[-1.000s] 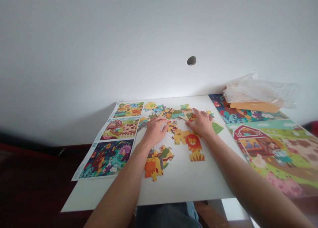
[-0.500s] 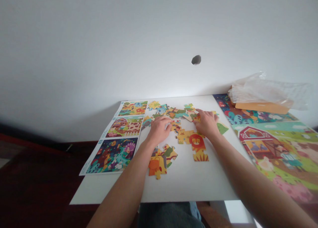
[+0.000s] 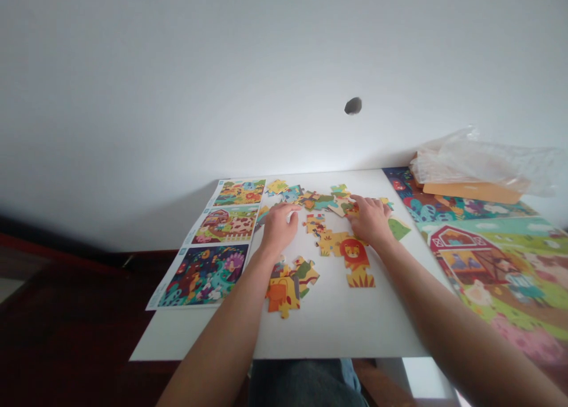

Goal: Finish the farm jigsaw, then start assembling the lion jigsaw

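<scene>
My left hand hovers or rests left of the assembled puzzle, thumb and fingers apart and nothing seen between them. Close to its fingertips lies a small puzzle piece at the left end of a joined section. That section includes a lion with a red mane and grassy yellow pieces. My right hand lies with spread fingers over pieces above the lion, covering part of them. Nearer the front, another joined cluster shows an orange animal and green shapes.
Loose jigsaw pieces are strewn along the table's back. A reference sheet with three pictures lies left. On the right are a farm picture, a dark forest picture, and an orange tray under clear plastic. A wall stands behind.
My left hand has drawn slightly left, away from the small piece at the section's left end, and its thumb has spread. My right hand stays over the same pieces.
</scene>
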The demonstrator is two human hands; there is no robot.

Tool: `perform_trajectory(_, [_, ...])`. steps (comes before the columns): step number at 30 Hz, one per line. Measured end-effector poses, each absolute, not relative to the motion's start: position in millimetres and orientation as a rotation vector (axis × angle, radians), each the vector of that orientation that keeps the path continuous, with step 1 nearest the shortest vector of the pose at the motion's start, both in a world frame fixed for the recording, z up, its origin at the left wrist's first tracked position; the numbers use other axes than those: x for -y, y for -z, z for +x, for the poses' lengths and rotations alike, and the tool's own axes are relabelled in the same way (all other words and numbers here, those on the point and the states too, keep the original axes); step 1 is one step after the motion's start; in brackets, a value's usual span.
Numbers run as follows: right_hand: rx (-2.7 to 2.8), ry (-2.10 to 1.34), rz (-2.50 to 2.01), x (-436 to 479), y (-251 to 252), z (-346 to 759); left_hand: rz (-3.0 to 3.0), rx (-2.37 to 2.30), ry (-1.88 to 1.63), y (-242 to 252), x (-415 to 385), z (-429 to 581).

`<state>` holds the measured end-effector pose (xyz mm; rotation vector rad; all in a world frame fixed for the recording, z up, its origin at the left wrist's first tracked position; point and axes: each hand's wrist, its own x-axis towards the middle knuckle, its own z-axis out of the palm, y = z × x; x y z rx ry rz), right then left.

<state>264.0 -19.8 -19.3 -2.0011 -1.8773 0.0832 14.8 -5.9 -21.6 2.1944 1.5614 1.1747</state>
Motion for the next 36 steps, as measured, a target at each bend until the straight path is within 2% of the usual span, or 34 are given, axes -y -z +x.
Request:
perform_trajectory(4, [1.868,0.011,-1.895,30.3,8.1,256.4,2.101,-1.584,-1.247,18.2,6.8,14.6])
perform_trajectory(7, [2.103,-0.042,-1.506,48.6,-4.2,239.5,1.868,-1.572,-1.364,14.3,5.7,13.8])
perform_trajectory(11, [2.483,-0.253,-0.998,71.5,-10.2,214.8,1.282,-1.336,-1.598,0.0,2.7,9.1])
perform_trajectory(15, [2.503,-0.288,-0.981,72.7,-9.0,214.0,0.961,-1.167,-1.752,-27.0,14.0,-8.7])
perform_trajectory(18, [2.409,-0.256,-1.068,65.5,-9.8,224.1,1.143,-1.318,-1.687,-45.1,45.2,-26.3])
perform_trajectory(21, [2.352,-0.235,-1.101,60.5,-9.6,229.0,1.738,-1.644,-1.378,-48.6,92.8,-34.0])
perform_trajectory(25, [2.199,-0.176,-1.198,56.8,-7.4,228.7,2.334,-1.696,-0.939,-20.5,155.7,-23.0])
perform_trajectory(29, [1.918,-0.079,-1.412,51.1,-6.5,237.4,2.516,-1.735,-0.616,17.7,192.6,-7.1])
perform_trajectory(36, [1.686,-0.023,-1.624,43.9,-2.6,252.5,2.399,-1.791,-0.842,31.5,199.3,-0.2])
